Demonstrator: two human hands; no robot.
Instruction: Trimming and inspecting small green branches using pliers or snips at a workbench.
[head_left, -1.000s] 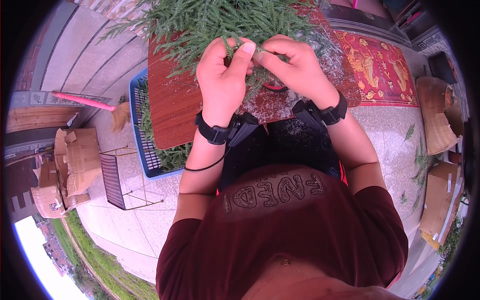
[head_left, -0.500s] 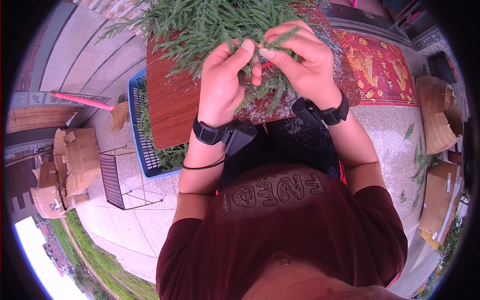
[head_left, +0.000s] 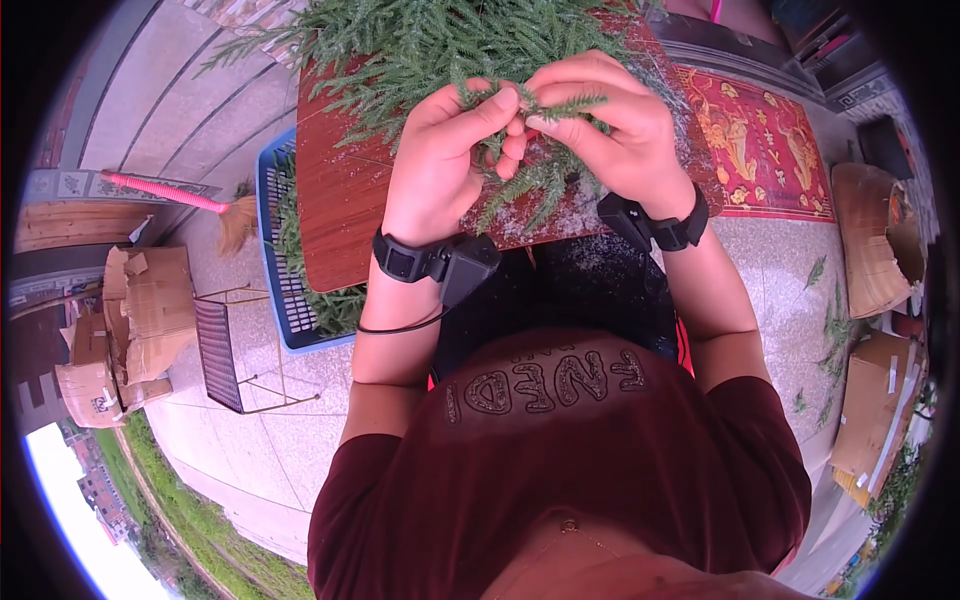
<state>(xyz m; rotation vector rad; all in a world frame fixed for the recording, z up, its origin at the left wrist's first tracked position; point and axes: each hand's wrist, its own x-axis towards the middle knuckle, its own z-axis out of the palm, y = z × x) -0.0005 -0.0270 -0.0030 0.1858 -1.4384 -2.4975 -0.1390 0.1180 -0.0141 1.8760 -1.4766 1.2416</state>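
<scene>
Above the near edge of a reddish-brown wooden table [head_left: 345, 225], both hands meet on a green artificial-looking evergreen sprig [head_left: 548, 183]. My left hand [head_left: 440, 150] is closed, its thumb and forefinger pinching the sprig's stem. Close against it, my right hand [head_left: 630, 135] pinches the sprig too, and a small twig sticks out over its fingers. Part of the stem is hidden behind the fingers. Just beyond the hands lies a large heap of similar evergreen branches [head_left: 430, 50], dusted with white flakes. Each wrist wears a black strapped device.
A blue plastic basket [head_left: 263, 195] with more branches stands left of the table. Farther left are a pink-handled broom [head_left: 165, 192], a small metal-framed stool [head_left: 217, 355] and torn cardboard boxes [head_left: 160, 310]. To the right lie a red patterned mat [head_left: 755, 150], loose sprigs [head_left: 832, 345] and a carton [head_left: 870, 400].
Both hands keep their pinch on the sprig. The left forearm has shifted slightly left and the right hand slightly right and down; the small twig now points more to the right.
</scene>
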